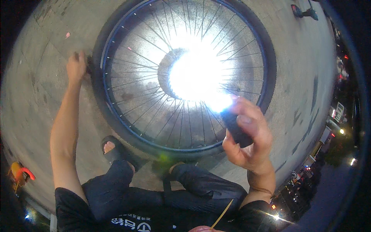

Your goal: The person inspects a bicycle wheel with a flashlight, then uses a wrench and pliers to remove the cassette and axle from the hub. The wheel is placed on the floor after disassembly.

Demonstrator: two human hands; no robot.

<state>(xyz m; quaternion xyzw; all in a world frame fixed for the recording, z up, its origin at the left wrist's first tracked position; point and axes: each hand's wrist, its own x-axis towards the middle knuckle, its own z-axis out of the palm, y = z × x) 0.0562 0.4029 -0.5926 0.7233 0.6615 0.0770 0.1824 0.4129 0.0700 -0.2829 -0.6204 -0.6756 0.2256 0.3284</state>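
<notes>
A spoked bicycle wheel (pixel 269 73) with a black tyre lies flat on the pavement in front of me. My right hand (pixel 249 135) grips a small black light (pixel 234 124) over the wheel's lower right; its glare washes out much of the hub and nearby spokes. My left hand (pixel 76 66) is beside the tyre's left side, fingers curled; what they may hold, by a small dark shape, is too unclear to name.
A cordless power tool (pixel 305 12) lies at the upper right. A red and yellow object (pixel 23 174) is at the far left. My sandalled foot (pixel 112 151) is below the wheel. A thin yellow stick (pixel 222 212) shows at the bottom edge. Street lights line the right rim.
</notes>
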